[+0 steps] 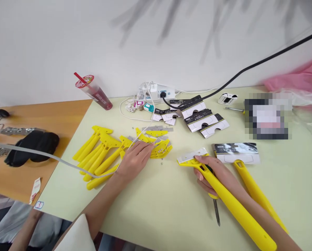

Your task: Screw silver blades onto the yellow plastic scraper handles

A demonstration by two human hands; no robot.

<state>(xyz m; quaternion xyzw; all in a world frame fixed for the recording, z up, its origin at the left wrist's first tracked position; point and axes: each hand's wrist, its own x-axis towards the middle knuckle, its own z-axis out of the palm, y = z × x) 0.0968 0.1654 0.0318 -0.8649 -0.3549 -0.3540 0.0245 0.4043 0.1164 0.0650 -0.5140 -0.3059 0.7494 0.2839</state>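
My right hand (213,170) grips a long yellow scraper (231,202) near its head, where a metal blade (192,156) lies with my thumb on its edge. Under the same palm it also keeps a screwdriver (216,211), its shaft pointing down. My left hand (136,158) is at the small parts pile, fingers bent and pressed together; whatever is between the fingertips is hidden. Yellow plastic clamp plates (161,150) and grey blades (158,128) lie around those fingertips. Left of that hand are several yellow scraper handles (101,153).
A carded scraper (236,153) lies beyond my right forearm. Flat card sleeves (203,118), a power strip (156,91) and a drink cup (100,96) stand toward the wall. A grey cable (54,157) crosses above the handles. Another person's arm (28,226) is at lower left.
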